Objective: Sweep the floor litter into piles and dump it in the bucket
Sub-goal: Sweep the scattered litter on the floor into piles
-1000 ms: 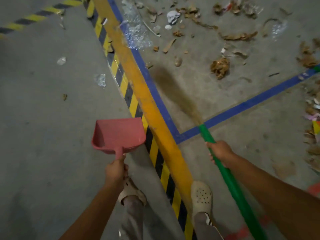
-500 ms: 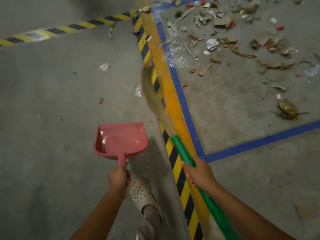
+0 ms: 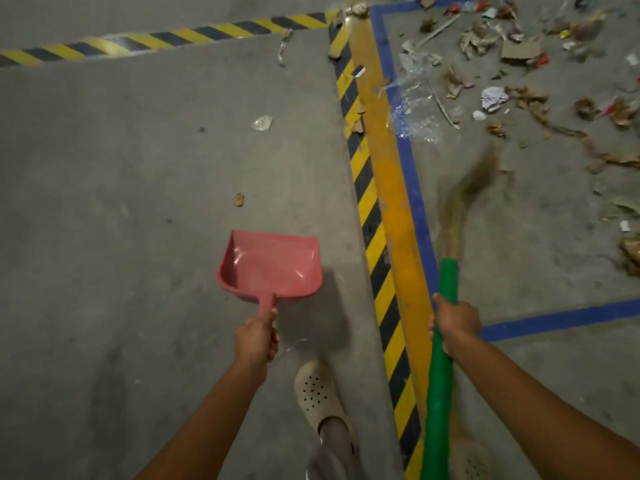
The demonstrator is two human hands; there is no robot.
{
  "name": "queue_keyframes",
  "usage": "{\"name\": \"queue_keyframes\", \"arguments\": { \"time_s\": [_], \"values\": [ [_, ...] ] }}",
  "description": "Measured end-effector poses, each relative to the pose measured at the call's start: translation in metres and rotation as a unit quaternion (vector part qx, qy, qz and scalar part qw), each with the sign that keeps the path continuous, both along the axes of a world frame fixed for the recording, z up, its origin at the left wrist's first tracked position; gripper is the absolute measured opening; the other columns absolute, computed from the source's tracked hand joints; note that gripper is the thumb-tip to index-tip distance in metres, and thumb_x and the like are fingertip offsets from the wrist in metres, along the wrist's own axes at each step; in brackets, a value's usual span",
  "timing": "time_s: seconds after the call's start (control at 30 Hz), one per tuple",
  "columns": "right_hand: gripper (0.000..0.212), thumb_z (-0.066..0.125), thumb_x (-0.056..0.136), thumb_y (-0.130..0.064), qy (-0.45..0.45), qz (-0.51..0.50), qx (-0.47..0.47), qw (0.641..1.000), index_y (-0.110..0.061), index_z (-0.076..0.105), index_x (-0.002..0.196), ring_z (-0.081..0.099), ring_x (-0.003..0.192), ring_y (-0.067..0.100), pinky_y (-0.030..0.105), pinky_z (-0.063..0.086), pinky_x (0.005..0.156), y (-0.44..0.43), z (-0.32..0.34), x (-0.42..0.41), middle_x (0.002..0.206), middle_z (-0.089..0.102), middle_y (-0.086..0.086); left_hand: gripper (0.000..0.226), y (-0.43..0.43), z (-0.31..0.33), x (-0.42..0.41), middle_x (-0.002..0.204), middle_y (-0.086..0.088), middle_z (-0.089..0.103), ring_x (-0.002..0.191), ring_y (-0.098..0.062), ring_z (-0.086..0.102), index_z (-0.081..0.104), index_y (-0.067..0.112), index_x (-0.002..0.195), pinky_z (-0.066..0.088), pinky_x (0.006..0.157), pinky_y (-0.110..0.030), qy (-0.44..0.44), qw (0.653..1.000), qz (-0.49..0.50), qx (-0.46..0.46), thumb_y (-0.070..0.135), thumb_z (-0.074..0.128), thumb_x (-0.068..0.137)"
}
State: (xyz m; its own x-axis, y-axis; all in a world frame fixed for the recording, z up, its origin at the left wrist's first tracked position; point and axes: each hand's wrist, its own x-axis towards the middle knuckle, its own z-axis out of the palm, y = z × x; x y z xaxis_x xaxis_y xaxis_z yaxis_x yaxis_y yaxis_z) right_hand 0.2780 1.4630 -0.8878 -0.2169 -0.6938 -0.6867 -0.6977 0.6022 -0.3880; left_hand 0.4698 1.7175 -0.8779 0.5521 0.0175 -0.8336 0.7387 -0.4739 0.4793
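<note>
Upper left of the frame: hazard stripe (image 3: 138, 43), black and yellow, is running across the grey floor (image 3: 104, 237).
Left of centre: plastic scrap (image 3: 262, 123) and brown scrap (image 3: 239, 199) are lying on the floor, well apart.
Centre: dustpan (image 3: 273, 265), pink, is being held above the floor. Its long axis is running nearly straight up the frame, mouth pointing to the top and stem to the bottom. Its inside is showing bare pink plastic with glints.
Lower centre: left hand (image 3: 256, 337) is gripping the dustpan's stem, fingers curled round it and thumb lying along the top, forearm reaching in from the bottom edge.
Bottom centre: shoe (image 3: 317, 393), pale and perforated, is standing on the floor.
Right of centre: yellow band (image 3: 391, 188) and blue line (image 3: 412, 174) are running up the frame side by side.
Lower right: broom (image 3: 441, 375), green-handled, is pointing up the frame; its bristles (image 3: 464, 195) are showing blurred and bending to the upper right, inside the blue line.
Lower right: right hand (image 3: 455, 322) is clasping the broom's handle near its upper end.
Upper right: litter (image 3: 519, 98) of paper, cardboard and plastic film is lying scattered inside the blue line.
</note>
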Motion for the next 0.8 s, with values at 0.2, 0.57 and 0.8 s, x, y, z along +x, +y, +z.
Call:
{"name": "queue_keyframes", "arguments": {
  "time_s": [0.2, 0.57, 0.8],
  "values": [
    [0.03, 0.064, 0.096, -0.031, -0.059, 0.135, -0.04, 0.988, -0.003, 0.061, 0.086, 0.055, 0.045, 0.023, 0.037, 0.05, 0.05, 0.039, 0.042, 0.022, 0.059, 0.06, 0.011, 0.03, 0.011, 0.011, 0.023, 0.056, -0.007, 0.051, 0.037, -0.011, 0.037, 0.05, 0.013, 0.073, 0.026, 0.035, -0.02, 0.0, 0.999, 0.045, -0.017, 0.026, 0.059, 0.098],
    [0.031, 0.07, 0.087, -0.038, -0.115, 0.455, 0.221, 0.855, -0.008, 0.068, 0.097, 0.057, 0.045, 0.018, 0.026, 0.046, 0.043, 0.132, 0.002, 0.16, 0.061, 0.062, 0.005, 0.036, 0.059, 0.007, 0.052, 0.04, -0.002, 0.045, 0.025, -0.008, 0.03, 0.05, 0.011, 0.067, 0.02, 0.034, -0.01, -0.053, 0.984, 0.151, 0.077, 0.028, 0.062, 0.097],
    [0.029, 0.068, 0.094, -0.029, -0.074, 0.191, 0.207, 0.957, -0.002, 0.061, 0.087, 0.049, 0.044, 0.021, 0.027, 0.04, 0.043, 0.062, -0.038, 0.143, 0.062, 0.057, 0.011, 0.029, 0.045, 0.008, 0.059, 0.057, -0.008, 0.048, 0.035, -0.011, 0.033, 0.052, 0.012, 0.075, 0.021, 0.036, -0.016, -0.044, 0.993, 0.094, 0.063, 0.029, 0.063, 0.097]
  ]
}}
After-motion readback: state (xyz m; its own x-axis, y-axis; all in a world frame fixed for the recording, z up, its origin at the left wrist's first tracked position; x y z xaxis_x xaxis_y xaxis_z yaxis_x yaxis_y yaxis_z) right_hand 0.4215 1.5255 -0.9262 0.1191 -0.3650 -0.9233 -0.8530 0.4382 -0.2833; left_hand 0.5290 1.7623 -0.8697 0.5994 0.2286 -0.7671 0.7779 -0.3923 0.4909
